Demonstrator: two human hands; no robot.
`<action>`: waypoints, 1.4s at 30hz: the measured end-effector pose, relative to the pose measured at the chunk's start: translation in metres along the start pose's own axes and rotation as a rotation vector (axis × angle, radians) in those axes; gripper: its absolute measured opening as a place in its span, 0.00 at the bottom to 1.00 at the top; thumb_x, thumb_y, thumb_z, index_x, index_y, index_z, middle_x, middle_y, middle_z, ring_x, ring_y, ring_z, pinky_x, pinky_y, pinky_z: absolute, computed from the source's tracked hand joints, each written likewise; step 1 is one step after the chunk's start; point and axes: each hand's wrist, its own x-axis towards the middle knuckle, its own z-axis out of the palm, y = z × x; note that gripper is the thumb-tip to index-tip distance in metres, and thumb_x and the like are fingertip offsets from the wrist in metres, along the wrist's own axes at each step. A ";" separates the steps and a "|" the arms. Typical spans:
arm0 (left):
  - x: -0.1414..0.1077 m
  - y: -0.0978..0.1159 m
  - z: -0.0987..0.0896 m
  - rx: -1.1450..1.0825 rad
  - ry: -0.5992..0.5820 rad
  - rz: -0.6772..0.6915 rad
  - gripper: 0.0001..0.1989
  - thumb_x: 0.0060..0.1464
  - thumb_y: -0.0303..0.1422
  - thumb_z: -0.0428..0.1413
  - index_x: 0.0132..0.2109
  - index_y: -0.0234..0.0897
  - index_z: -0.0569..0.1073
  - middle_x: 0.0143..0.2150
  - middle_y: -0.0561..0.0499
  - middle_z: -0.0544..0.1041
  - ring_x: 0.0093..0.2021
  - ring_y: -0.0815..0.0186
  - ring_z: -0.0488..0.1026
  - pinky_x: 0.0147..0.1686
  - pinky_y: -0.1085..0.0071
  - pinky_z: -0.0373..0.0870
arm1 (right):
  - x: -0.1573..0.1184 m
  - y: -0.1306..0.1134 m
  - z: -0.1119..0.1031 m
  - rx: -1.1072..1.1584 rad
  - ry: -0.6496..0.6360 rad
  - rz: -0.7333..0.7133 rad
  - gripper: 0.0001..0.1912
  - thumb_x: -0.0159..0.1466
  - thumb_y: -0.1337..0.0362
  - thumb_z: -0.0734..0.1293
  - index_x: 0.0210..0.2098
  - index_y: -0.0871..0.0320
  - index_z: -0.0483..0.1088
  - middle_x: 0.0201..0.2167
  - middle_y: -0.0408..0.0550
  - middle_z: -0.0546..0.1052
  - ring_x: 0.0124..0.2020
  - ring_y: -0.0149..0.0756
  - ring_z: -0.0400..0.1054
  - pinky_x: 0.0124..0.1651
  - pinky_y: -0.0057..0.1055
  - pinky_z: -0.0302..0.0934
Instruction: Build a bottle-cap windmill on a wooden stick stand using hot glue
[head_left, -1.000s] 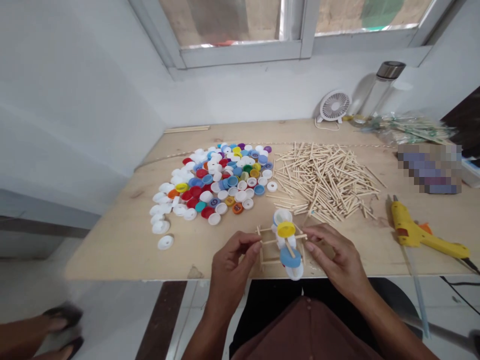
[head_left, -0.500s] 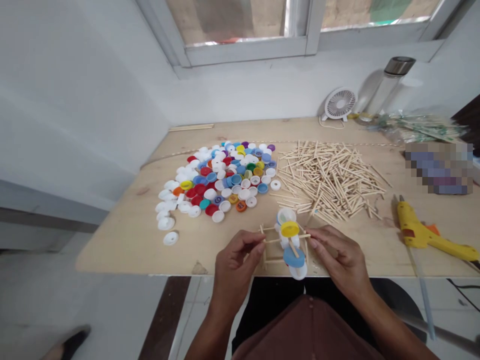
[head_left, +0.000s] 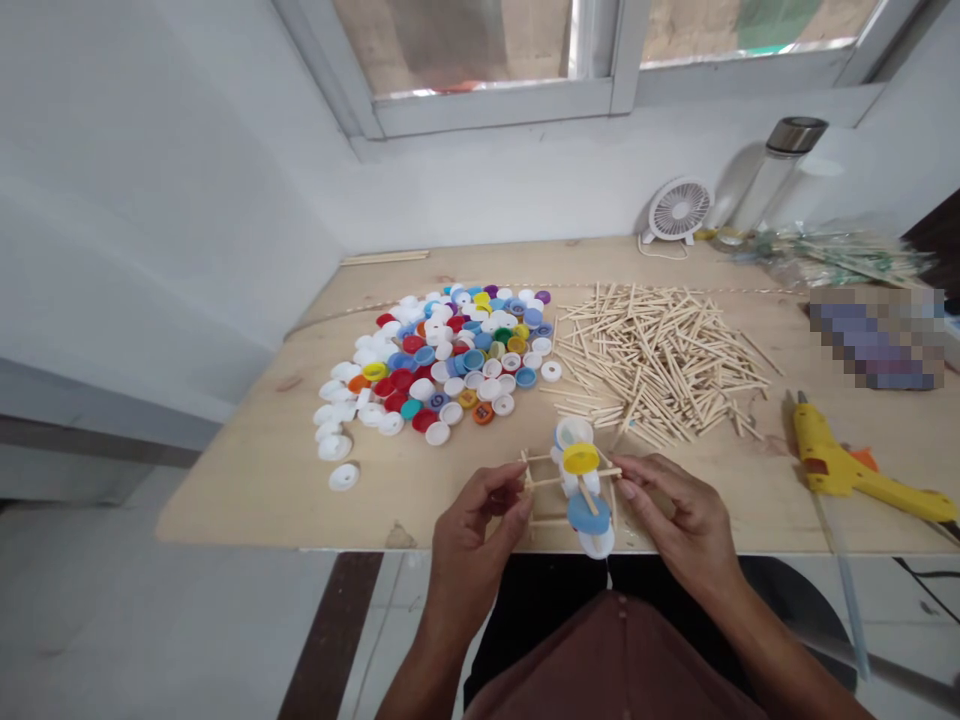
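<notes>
Near the table's front edge is a small model (head_left: 579, 484) built of wooden sticks and plastic bottle caps. Its sticks form an open frame, with white, yellow and blue caps stacked through the middle. At the frame's left end, my left hand (head_left: 480, 530) has thumb and forefinger on the sticks, bent and slightly parted. My right hand (head_left: 679, 515) pinches the right end, where a crossing stick pokes out between thumb and forefinger. The fingers partly hide both ends of the frame.
Beyond my hands lie a heap of coloured bottle caps (head_left: 457, 360) and a pile of short sticks (head_left: 664, 360). On the right is a yellow glue gun (head_left: 829, 450). A small fan (head_left: 680, 210), a bottle (head_left: 776, 175) and bagged sticks (head_left: 840, 250) stand or lie behind.
My left thumb and forefinger have spread slightly at the frame's left end. The model and my right hand are almost where they were. A foot at lower left has gone from view.
</notes>
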 end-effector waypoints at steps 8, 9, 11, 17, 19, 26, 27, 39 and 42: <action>-0.012 -0.015 0.004 0.244 0.102 0.018 0.17 0.50 0.37 0.57 0.47 0.38 0.72 0.34 0.50 0.75 0.31 0.65 0.73 0.31 0.70 0.72 | -0.012 0.003 -0.001 -0.027 -0.030 0.008 0.09 0.65 0.64 0.64 0.44 0.54 0.72 0.35 0.45 0.77 0.37 0.32 0.72 0.40 0.26 0.66; -0.014 -0.017 0.004 0.264 0.119 0.016 0.18 0.50 0.38 0.57 0.47 0.37 0.71 0.33 0.51 0.75 0.30 0.65 0.73 0.29 0.70 0.72 | -0.014 0.003 -0.001 -0.032 -0.047 0.013 0.08 0.65 0.63 0.64 0.43 0.54 0.71 0.35 0.45 0.77 0.37 0.32 0.72 0.40 0.26 0.65; -0.017 -0.020 0.004 0.303 0.121 0.016 0.18 0.50 0.39 0.57 0.48 0.37 0.70 0.31 0.51 0.74 0.28 0.65 0.72 0.28 0.69 0.72 | -0.019 0.005 0.001 -0.048 -0.092 0.027 0.08 0.66 0.63 0.63 0.43 0.55 0.71 0.36 0.46 0.77 0.37 0.32 0.72 0.41 0.26 0.65; -0.019 -0.018 0.003 0.421 -0.017 0.033 0.13 0.55 0.39 0.52 0.44 0.39 0.73 0.27 0.52 0.74 0.27 0.64 0.72 0.31 0.68 0.72 | -0.024 0.006 0.004 -0.164 -0.209 0.046 0.11 0.67 0.59 0.61 0.43 0.56 0.71 0.36 0.48 0.77 0.38 0.35 0.71 0.41 0.30 0.65; -0.019 -0.017 0.003 0.431 -0.041 0.030 0.13 0.56 0.39 0.50 0.43 0.40 0.74 0.26 0.52 0.74 0.27 0.63 0.72 0.32 0.68 0.72 | -0.024 0.006 0.004 -0.191 -0.239 0.052 0.11 0.67 0.59 0.59 0.41 0.55 0.72 0.34 0.48 0.77 0.36 0.35 0.72 0.38 0.29 0.65; -0.018 -0.019 0.003 0.348 -0.020 0.020 0.12 0.54 0.39 0.52 0.41 0.43 0.76 0.32 0.50 0.79 0.32 0.60 0.75 0.35 0.67 0.71 | -0.022 0.008 0.009 -0.230 -0.259 0.045 0.13 0.67 0.60 0.57 0.31 0.54 0.71 0.29 0.46 0.76 0.32 0.37 0.73 0.37 0.30 0.67; -0.018 -0.019 0.004 0.332 -0.012 0.027 0.12 0.54 0.39 0.51 0.40 0.43 0.76 0.32 0.50 0.79 0.32 0.60 0.76 0.35 0.68 0.71 | -0.022 0.009 0.010 -0.219 -0.255 0.051 0.14 0.67 0.60 0.57 0.30 0.54 0.71 0.28 0.46 0.76 0.32 0.37 0.73 0.37 0.30 0.67; 0.006 0.008 0.000 0.402 -0.074 0.104 0.09 0.53 0.37 0.53 0.37 0.41 0.76 0.27 0.52 0.77 0.27 0.64 0.73 0.29 0.71 0.68 | -0.001 -0.002 0.000 -0.129 -0.239 0.096 0.18 0.67 0.57 0.56 0.29 0.57 0.72 0.25 0.45 0.75 0.26 0.33 0.68 0.29 0.25 0.61; 0.023 0.020 0.000 0.410 -0.144 0.129 0.10 0.54 0.38 0.52 0.37 0.39 0.75 0.26 0.52 0.76 0.26 0.64 0.73 0.28 0.71 0.68 | 0.015 -0.004 -0.005 -0.139 -0.206 0.087 0.16 0.67 0.58 0.58 0.30 0.58 0.73 0.24 0.44 0.72 0.25 0.31 0.65 0.27 0.25 0.58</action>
